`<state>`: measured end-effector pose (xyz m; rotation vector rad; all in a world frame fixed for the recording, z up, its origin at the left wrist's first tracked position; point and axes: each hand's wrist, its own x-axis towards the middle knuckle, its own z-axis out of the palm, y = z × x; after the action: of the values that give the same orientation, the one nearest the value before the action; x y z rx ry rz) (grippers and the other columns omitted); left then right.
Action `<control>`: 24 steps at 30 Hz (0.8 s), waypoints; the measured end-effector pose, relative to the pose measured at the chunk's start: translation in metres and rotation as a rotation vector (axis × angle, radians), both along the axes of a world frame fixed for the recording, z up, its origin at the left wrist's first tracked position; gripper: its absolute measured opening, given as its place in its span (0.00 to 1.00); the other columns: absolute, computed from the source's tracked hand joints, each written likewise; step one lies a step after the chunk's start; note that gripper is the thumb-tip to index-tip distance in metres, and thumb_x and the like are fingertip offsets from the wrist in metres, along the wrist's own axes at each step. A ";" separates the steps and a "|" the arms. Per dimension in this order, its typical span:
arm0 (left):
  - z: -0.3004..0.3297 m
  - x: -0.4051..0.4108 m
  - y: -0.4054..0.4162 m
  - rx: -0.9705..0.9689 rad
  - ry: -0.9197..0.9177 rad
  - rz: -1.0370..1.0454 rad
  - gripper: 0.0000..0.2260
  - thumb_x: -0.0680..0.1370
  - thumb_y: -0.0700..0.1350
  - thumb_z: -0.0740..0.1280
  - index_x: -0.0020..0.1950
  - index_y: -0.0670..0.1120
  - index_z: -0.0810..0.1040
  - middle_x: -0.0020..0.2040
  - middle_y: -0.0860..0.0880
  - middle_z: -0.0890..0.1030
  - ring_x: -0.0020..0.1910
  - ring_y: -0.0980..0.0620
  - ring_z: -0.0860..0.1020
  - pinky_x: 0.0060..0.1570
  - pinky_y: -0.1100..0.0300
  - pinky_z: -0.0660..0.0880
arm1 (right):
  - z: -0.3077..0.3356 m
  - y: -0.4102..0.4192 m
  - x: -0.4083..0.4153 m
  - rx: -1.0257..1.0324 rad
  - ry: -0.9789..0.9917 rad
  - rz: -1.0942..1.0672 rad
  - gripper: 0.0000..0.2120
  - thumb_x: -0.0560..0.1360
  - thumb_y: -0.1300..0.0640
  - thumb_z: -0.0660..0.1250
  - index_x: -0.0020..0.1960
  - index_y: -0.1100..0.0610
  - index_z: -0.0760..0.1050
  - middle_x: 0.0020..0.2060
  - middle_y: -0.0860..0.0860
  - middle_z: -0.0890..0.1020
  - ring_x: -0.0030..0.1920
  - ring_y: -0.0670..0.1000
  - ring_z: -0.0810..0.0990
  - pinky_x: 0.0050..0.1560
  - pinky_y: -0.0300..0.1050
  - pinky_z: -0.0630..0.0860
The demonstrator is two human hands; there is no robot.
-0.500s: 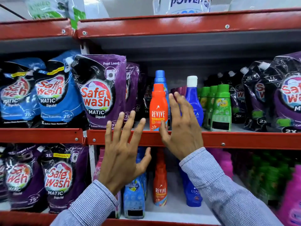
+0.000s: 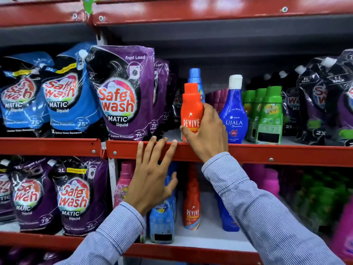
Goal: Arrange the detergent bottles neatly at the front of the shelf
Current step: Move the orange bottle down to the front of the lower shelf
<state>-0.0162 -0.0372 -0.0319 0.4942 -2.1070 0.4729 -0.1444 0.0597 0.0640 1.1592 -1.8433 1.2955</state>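
Observation:
An orange Revive bottle (image 2: pixel 191 108) stands at the front edge of the middle red shelf (image 2: pixel 277 153). My right hand (image 2: pixel 205 132) is wrapped around its lower body, thumb on the label. Just behind the Revive bottle rises a light-blue bottle (image 2: pixel 194 76). A blue Ujala bottle (image 2: pixel 234 111) with a white cap stands to the right, followed by green bottles (image 2: pixel 269 115). My left hand (image 2: pixel 152 176) is spread open below, its fingertips touching the shelf's front lip, holding nothing.
Purple Safewash pouches (image 2: pixel 122 92) and blue Safewash pouches (image 2: pixel 57 96) fill the left of the shelf, dark pouches (image 2: pixel 321 100) the right. The shelf below holds another Revive bottle (image 2: pixel 191 203), blue bottles, pink bottles and purple pouches. A red shelf beam runs overhead.
My right hand has closed around the orange Revive bottle, which it was only reaching towards before. My left hand stays spread at the shelf lip. The view has moved closer.

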 end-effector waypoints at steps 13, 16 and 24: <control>-0.005 -0.003 0.001 0.003 0.065 -0.024 0.36 0.73 0.51 0.70 0.79 0.47 0.62 0.75 0.39 0.68 0.78 0.37 0.62 0.77 0.32 0.55 | -0.056 0.086 0.015 -0.163 0.001 0.259 0.35 0.65 0.44 0.79 0.68 0.54 0.70 0.58 0.50 0.82 0.54 0.50 0.83 0.58 0.49 0.79; -0.005 -0.004 0.002 0.001 0.080 -0.017 0.36 0.73 0.50 0.71 0.79 0.47 0.62 0.75 0.38 0.68 0.77 0.37 0.62 0.77 0.33 0.54 | -0.105 0.086 0.008 -0.026 -0.079 0.290 0.35 0.64 0.45 0.80 0.66 0.51 0.71 0.55 0.48 0.82 0.52 0.49 0.83 0.54 0.52 0.80; -0.002 -0.007 0.007 0.034 0.120 -0.010 0.35 0.72 0.48 0.70 0.78 0.48 0.64 0.74 0.38 0.70 0.76 0.36 0.64 0.78 0.34 0.53 | -0.228 0.040 -0.022 0.270 -0.386 0.264 0.33 0.59 0.41 0.76 0.60 0.46 0.67 0.52 0.48 0.83 0.50 0.51 0.83 0.52 0.55 0.80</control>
<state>-0.0228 -0.0301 -0.0342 0.5190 -2.0037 0.3926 -0.1669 0.1000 -0.1644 1.4081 -2.2576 1.5376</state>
